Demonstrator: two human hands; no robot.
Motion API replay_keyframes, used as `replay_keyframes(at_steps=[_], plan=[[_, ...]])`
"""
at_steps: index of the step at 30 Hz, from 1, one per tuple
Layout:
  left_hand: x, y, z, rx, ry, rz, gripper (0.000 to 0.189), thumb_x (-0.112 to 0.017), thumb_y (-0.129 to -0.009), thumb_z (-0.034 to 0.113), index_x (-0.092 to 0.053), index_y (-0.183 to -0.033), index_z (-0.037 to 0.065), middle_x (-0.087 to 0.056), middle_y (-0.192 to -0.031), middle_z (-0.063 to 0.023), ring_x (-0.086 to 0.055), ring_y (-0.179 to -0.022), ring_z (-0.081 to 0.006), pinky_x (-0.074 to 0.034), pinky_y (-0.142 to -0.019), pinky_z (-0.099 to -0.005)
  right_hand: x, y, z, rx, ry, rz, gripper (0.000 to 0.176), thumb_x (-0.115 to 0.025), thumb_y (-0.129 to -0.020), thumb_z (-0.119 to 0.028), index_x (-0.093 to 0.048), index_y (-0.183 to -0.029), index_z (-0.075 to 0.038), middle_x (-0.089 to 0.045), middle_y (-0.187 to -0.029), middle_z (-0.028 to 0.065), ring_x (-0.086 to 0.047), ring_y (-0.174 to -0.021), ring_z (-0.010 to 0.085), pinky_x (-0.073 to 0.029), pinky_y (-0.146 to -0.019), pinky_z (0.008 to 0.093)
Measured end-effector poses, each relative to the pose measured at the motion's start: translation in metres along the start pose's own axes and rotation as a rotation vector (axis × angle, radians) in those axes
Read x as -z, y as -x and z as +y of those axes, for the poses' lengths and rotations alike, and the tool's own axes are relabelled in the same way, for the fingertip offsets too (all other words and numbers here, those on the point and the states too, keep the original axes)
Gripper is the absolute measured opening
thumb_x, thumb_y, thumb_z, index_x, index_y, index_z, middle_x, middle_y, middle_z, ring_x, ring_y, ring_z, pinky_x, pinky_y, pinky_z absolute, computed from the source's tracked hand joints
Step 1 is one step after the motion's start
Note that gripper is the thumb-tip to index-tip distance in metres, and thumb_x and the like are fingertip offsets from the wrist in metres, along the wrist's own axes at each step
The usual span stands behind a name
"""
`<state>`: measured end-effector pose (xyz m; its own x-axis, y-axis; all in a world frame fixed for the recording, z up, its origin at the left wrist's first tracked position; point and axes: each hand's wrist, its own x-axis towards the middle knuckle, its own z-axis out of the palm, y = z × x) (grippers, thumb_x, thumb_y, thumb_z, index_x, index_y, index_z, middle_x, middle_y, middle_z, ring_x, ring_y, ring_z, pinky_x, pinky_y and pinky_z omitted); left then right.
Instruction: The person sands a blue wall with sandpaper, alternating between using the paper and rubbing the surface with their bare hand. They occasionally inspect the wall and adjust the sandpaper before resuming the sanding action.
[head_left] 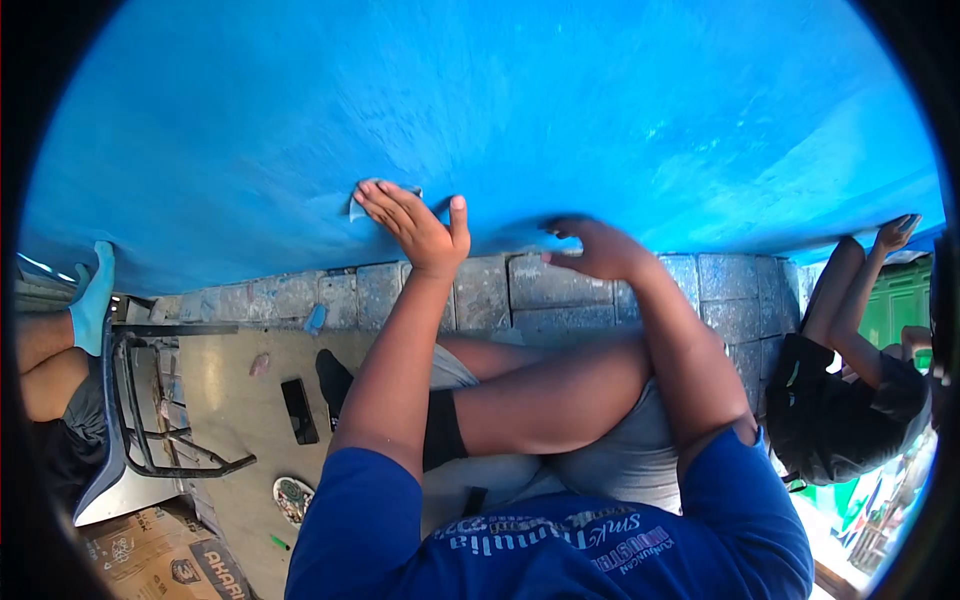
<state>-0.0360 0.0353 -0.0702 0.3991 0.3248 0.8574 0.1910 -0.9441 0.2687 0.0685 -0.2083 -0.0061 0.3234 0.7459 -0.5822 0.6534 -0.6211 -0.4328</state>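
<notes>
A large blue surface (560,120) fills the upper part of the head view. My left hand (415,225) lies against it with the fingers stretched out, pressing a small pale sheet (356,208) whose edges show around the fingertips. To the right, my right hand (595,247) is near the lower part of the blue surface, fingers apart and thumb out, with nothing visible in it. Its fingertips are in shadow, so contact with the surface is unclear.
Grey paving blocks (560,290) run below the blue surface. A black phone (299,411), an ashtray-like dish (292,498), a chair (125,420) and a cardboard box (165,560) are at left. Co-workers sit at far left (60,385) and far right (850,400).
</notes>
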Motion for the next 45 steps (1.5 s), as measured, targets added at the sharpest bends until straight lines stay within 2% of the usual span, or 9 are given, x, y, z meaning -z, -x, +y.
replay_keyframes(at_steps=[6,17,21,24,28,31,39,42,45], plan=[[0.001,-0.005,0.0,-0.033,-0.015,0.006,0.096,-0.042,-0.102,0.051,0.005,-0.153,-0.015,0.011,-0.16,-0.0371,0.011,-0.148,-0.0566,0.002,-0.118,-0.0641,0.001,-0.009,0.001,0.077,-0.05,-0.271,0.094,-0.067,-0.081,-0.072,-0.053,-0.141,-0.002,-0.056,-0.141,0.0224,-0.052,-0.133,0.0369,-0.041,-0.111,0.042],[-0.001,-0.002,0.001,0.015,0.04,0.007,0.095,-0.036,-0.102,0.056,0.006,-0.155,-0.011,0.012,-0.162,-0.0337,0.014,-0.149,-0.0527,0.005,-0.118,-0.062,0.004,-0.005,0.005,0.226,-0.216,0.245,0.081,-0.062,-0.089,-0.067,-0.057,-0.136,-0.002,-0.061,-0.136,0.0211,-0.056,-0.129,0.0337,-0.045,-0.106,0.0421],[-0.001,-0.005,0.001,-0.015,0.011,0.019,0.095,-0.035,-0.103,0.056,0.005,-0.155,-0.013,0.011,-0.162,-0.0344,0.014,-0.149,-0.0529,0.006,-0.118,-0.0622,0.007,-0.018,-0.007,0.077,-0.127,-0.696,0.083,-0.06,-0.09,-0.067,-0.053,-0.14,-0.001,-0.059,-0.137,0.0223,-0.055,-0.13,0.0325,-0.041,-0.11,0.0404],[0.003,0.001,0.002,0.012,0.034,-0.007,0.095,-0.033,-0.103,0.057,0.004,-0.154,-0.014,0.011,-0.161,-0.0352,0.014,-0.149,-0.0525,0.006,-0.119,-0.0618,-0.007,-0.013,0.014,0.244,-0.289,0.229,0.076,-0.056,-0.09,-0.072,-0.071,-0.118,-0.003,-0.072,-0.115,0.0189,-0.064,-0.118,0.0292,-0.049,-0.097,0.0416],[0.0,-0.006,-0.001,-0.008,0.049,0.004,0.093,-0.03,-0.103,0.056,0.004,-0.154,-0.015,0.01,-0.161,-0.0358,0.012,-0.149,-0.0538,0.004,-0.119,-0.0619,0.004,-0.024,0.01,0.189,-0.116,-0.355,0.076,-0.053,-0.091,-0.073,-0.067,-0.124,-0.006,-0.071,-0.113,0.021,-0.064,-0.116,0.0301,-0.049,-0.096,0.0434],[0.004,0.0,0.001,0.006,0.04,-0.015,0.092,-0.03,-0.103,0.054,0.004,-0.153,-0.015,0.01,-0.161,-0.0359,0.011,-0.148,-0.0554,0.003,-0.119,-0.0626,-0.009,-0.015,0.017,0.237,-0.335,0.297,0.07,-0.058,-0.092,-0.066,-0.065,-0.128,-0.006,-0.069,-0.12,0.0199,-0.062,-0.118,0.0294,-0.047,-0.101,0.0412],[-0.001,-0.001,-0.002,-0.001,0.049,0.022,0.093,-0.029,-0.102,0.058,0.003,-0.156,-0.011,0.01,-0.162,-0.0337,0.012,-0.15,-0.052,0.004,-0.119,-0.0611,-0.001,-0.003,0.006,0.315,-0.442,0.145,0.076,-0.059,-0.092,-0.065,-0.054,-0.142,-0.008,-0.053,-0.146,0.0192,-0.05,-0.136,0.0304,-0.039,-0.112,0.0393],[-0.001,-0.001,-0.003,0.009,0.04,0.01,0.093,-0.029,-0.103,0.058,0.003,-0.155,-0.012,0.01,-0.162,-0.0338,0.012,-0.15,-0.0521,0.004,-0.119,-0.0616,-0.005,-0.018,-0.014,0.199,-0.134,-0.596,0.077,-0.05,-0.095,-0.069,-0.053,-0.143,-0.008,-0.053,-0.146,0.0184,-0.05,-0.134,0.0321,-0.04,-0.111,0.0407],[0.001,0.0,-0.002,0.0,0.019,-0.006,0.091,-0.029,-0.103,0.054,0.002,-0.154,-0.014,0.009,-0.161,-0.0361,0.011,-0.149,-0.0541,0.002,-0.119,-0.0633,0.005,-0.005,-0.009,0.287,-0.338,-0.18,0.084,-0.049,-0.096,-0.069,-0.051,-0.143,0.001,-0.055,-0.143,0.0216,-0.051,-0.133,0.0299,-0.038,-0.113,0.0404]])
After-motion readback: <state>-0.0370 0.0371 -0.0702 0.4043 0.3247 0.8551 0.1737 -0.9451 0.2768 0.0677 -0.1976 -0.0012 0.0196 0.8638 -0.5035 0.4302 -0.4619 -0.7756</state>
